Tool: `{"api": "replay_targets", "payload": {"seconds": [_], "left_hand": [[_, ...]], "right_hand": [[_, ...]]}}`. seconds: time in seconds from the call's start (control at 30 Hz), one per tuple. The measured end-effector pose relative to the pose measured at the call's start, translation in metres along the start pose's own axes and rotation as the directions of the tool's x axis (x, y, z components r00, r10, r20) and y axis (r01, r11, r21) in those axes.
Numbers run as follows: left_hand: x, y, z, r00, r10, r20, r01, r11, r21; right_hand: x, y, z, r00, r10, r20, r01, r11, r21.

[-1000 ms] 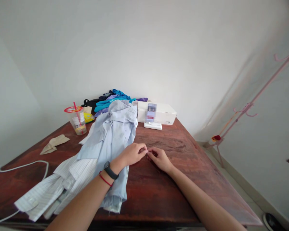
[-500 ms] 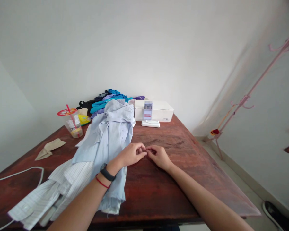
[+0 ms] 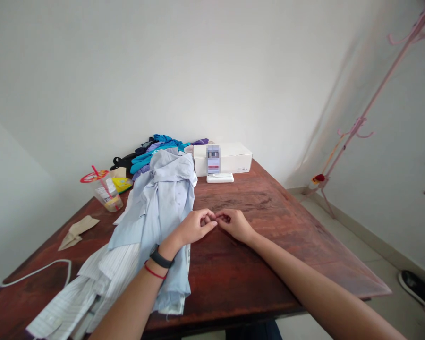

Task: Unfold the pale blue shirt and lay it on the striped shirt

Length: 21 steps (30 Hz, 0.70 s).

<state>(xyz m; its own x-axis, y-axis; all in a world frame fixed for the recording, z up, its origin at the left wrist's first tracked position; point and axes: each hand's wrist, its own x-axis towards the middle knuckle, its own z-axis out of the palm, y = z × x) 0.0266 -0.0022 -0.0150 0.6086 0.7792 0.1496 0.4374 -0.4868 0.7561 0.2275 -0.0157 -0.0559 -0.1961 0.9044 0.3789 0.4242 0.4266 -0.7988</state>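
Note:
My left hand rests on the wooden table with its fingers curled, fingertips meeting those of my right hand. Both hands are closed in a pinch; what lies between the fingertips is too small to make out. The left forearm, with a black band and a red thread at the wrist, lies over a light blue shirt stretched along the table. A white striped shirt lies under it near the front edge.
A heap of blue, purple and black clothes sits at the back. Beside it are a white box, a plastic cup with a red straw, a folded beige paper and a white cable. A pink coat stand is right.
The camera has tilted and shifted a little. My hands stay together at the fingertips in the same spot on the table.

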Motion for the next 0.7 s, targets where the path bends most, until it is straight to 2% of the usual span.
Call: {"api": "replay_targets", "payload": {"seconds": [0.2,0.7], "left_hand": [[0.0006,-0.0010,0.0003,0.999,0.005,0.033,-0.005,1.000,-0.005],[-0.0001,0.0030,-0.0011,1.000,0.003,-0.001,-0.003,0.995,0.095]], "right_hand": [[-0.0002,-0.0001,-0.0011,1.000,0.011,0.008,-0.011,1.000,0.017],[-0.0018,-0.0058,-0.0035,0.999,-0.007,0.033,0.009,0.997,-0.078]]}}
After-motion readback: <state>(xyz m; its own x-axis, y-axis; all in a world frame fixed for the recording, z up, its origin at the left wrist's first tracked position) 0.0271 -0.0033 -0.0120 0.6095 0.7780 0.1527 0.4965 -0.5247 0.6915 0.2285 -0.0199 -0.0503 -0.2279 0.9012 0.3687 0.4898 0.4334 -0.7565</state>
